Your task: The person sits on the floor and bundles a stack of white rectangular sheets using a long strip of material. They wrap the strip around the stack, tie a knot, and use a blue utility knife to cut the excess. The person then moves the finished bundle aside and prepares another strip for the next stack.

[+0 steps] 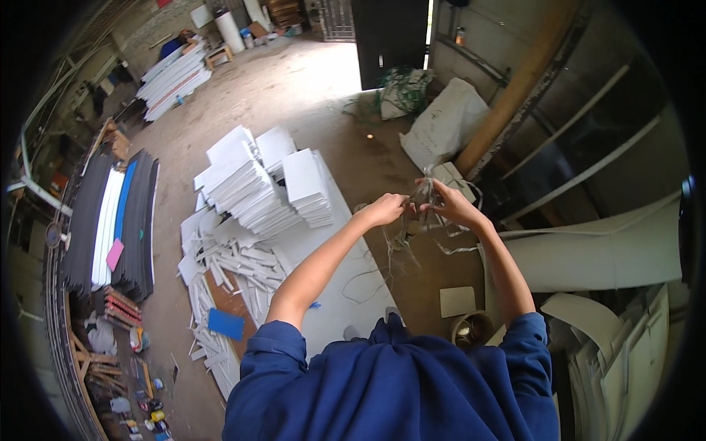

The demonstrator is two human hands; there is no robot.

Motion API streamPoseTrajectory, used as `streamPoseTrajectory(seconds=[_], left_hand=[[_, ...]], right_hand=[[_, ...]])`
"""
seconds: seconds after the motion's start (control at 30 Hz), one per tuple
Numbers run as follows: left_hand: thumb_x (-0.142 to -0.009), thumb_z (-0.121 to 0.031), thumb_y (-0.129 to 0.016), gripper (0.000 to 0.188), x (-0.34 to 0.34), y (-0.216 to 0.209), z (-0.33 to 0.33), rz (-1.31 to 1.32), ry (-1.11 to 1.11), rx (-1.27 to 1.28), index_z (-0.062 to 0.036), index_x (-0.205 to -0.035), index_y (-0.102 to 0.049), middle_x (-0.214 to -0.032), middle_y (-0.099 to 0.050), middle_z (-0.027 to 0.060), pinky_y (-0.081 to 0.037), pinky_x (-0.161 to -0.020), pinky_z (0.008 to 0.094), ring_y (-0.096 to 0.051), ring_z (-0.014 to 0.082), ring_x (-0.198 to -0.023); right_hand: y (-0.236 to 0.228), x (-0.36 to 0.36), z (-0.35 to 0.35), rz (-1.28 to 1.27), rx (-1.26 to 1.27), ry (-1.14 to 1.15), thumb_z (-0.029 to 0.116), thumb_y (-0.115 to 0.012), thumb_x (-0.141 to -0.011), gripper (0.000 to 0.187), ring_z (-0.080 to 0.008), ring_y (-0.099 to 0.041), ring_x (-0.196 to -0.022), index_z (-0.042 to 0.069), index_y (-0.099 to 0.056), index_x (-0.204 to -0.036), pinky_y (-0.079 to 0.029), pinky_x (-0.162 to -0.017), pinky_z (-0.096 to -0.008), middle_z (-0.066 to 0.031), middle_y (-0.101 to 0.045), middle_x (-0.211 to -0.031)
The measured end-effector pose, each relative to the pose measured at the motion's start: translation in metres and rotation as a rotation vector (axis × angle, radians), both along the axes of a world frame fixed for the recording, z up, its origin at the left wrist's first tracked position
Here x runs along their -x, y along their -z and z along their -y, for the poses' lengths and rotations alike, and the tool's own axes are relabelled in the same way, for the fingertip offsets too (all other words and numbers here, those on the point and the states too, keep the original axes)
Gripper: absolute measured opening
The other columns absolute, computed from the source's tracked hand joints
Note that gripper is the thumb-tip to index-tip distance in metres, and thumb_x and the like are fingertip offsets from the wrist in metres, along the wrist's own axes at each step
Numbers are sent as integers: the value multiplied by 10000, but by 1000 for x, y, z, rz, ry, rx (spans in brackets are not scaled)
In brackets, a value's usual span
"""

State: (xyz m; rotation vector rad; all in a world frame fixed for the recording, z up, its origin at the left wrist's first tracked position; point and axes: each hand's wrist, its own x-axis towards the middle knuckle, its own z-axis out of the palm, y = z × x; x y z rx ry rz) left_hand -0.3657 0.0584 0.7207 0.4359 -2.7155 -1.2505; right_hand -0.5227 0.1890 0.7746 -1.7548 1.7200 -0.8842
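Note:
Both arms reach forward over the right edge of the white board. My left hand (386,209) is closed, with its fingertips at a tangle of thin, translucent whitish strands (426,192). My right hand (454,206) grips the same tangle, fingers bent around it from the other side. Loose ends stick up above the hands and dangle below them toward the floor. Exactly which strands lie in each hand's fingers is too small to make out.
Stacked white sheets (243,184) and a shorter stack (307,187) stand on the white board (334,272). White offcuts (246,261) and a blue piece (226,323) lie left. Right are a round container (472,328), a large white roll (596,257) and a white sack (446,121).

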Motion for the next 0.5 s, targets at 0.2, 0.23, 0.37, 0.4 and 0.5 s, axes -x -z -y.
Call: streamPoseTrajectory(seconds=[0.2,0.23,0.37,0.4,0.5], left_hand=[[-837,-376,-540,368,-65,-26,17,28,-266,-136,-47,-1002,-528,-748,-618,84,-440,-667,279,-568,145,-716],[-853,-349,-533,325,-79,-29,21,-107,-325,-184,-36,-944,-534,-716,-589,27,-415,-627,239,-504,71,-680],[-888,-221,-480,210,-179,11,74,-347,-693,-171,-35,-896,-579,-697,-573,-12,-406,-538,222,-476,62,-561],[-887,-216,-479,189,-213,19,91,-347,-829,-399,-58,-925,-576,-649,-534,-29,-329,-410,195,-381,21,-460],[-883,-253,-496,192,-308,34,105,-660,-1248,-600,-73,-949,-513,-550,-406,-58,-211,-335,168,-270,7,-392]], right_hand=[[24,12,38,500,-30,100,312,-507,-870,274,-61,-419,-620,44,-560,-853,-352,-553,-223,29,-490,-670],[29,23,39,592,3,213,307,-502,-874,242,-45,-403,-597,75,-562,-839,-331,-531,-209,49,-470,-650],[50,91,36,963,71,534,265,-469,-879,158,-60,-395,-486,142,-549,-819,-304,-451,-201,63,-441,-594],[58,119,29,1070,85,643,235,-452,-877,141,-89,-403,-438,146,-542,-815,-311,-419,-214,50,-430,-562],[97,189,-12,1221,175,1089,249,-467,-853,175,-133,-466,-600,109,-555,-909,-391,-545,-278,5,-494,-680]])
